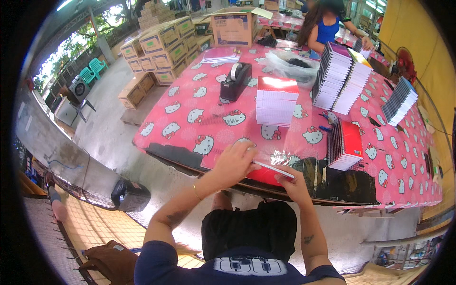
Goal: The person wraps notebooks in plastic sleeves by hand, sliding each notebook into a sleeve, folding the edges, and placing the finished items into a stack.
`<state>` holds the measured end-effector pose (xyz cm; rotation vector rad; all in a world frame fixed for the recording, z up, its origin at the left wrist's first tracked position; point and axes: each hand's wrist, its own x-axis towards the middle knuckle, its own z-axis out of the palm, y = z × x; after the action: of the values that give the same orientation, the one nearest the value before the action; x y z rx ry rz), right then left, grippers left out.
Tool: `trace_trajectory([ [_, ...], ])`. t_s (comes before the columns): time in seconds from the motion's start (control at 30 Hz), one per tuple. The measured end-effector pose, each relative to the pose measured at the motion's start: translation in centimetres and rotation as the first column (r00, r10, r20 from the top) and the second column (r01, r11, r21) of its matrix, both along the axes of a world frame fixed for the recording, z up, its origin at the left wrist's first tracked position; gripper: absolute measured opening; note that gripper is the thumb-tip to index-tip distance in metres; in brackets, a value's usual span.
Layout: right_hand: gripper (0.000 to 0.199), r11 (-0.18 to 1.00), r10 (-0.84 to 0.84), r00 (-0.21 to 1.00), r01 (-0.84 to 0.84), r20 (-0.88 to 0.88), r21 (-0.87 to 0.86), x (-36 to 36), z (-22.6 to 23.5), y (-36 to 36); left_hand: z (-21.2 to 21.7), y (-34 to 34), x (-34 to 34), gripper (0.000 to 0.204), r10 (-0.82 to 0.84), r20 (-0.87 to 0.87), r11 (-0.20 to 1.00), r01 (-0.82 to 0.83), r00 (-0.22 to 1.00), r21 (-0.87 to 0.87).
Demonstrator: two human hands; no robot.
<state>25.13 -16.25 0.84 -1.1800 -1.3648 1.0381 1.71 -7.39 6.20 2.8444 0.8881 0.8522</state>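
One red notebook [269, 175], centre of frame, at worktop [183, 142] front edge | right hand [293, 184]: pinched on its right end | left hand [236, 164]: fingers part-curled at left end, grip unclear | red-topped stack [277, 104]: upper centre

Fingers of the left hand [232, 164] partly hide the left end of the held notebook [274, 168]. The co-worker's head [331, 6] is blurred and cut off by the upper edge. Dark contents [298, 62] of the clear plastic bag [277, 64] and small items [420, 252] at lower right are indistinct.
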Motion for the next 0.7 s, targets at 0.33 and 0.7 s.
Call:
trace_trajectory([
  [0.33,0.027,0.996,-0.067,0.995,0.064,-0.07,-0.055,-1.1,1.8,-0.4,-2.1,-3.4,2.4,0.088,0.255,-0.121,0.966,-0.247,0.959,0.078],
  [0.7,0.028,0.997,-0.054,0.985,0.045,-0.163,-0.055,0.0,3.9,-0.4,-4.2,-4.9,1.5,0.082,0.17,-0.177,0.977,-0.142,0.969,0.16],
])
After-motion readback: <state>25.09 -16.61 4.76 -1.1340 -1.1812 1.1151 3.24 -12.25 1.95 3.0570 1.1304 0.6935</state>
